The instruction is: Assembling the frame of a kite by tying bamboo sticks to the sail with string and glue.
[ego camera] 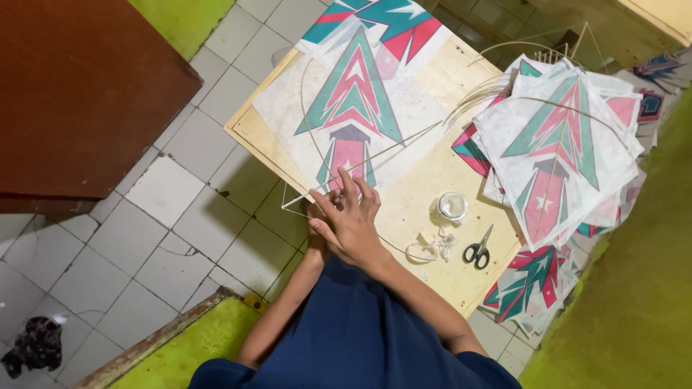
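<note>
Beside the right hand (352,216): scissors (478,251), tape roll (452,207) (kite stack (559,144) beyond).

Black-handled scissors (478,251) at lower centre-right, just right of a clear tape roll (452,207). Stack of printed kites (559,151) at right. Brown tabletop (72,94) upper left; dark cloth (32,346) lower left on tiles.

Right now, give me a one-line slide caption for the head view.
Both hands press a printed paper kite on a wooden board, finished kites stacked beside scissors.
</note>
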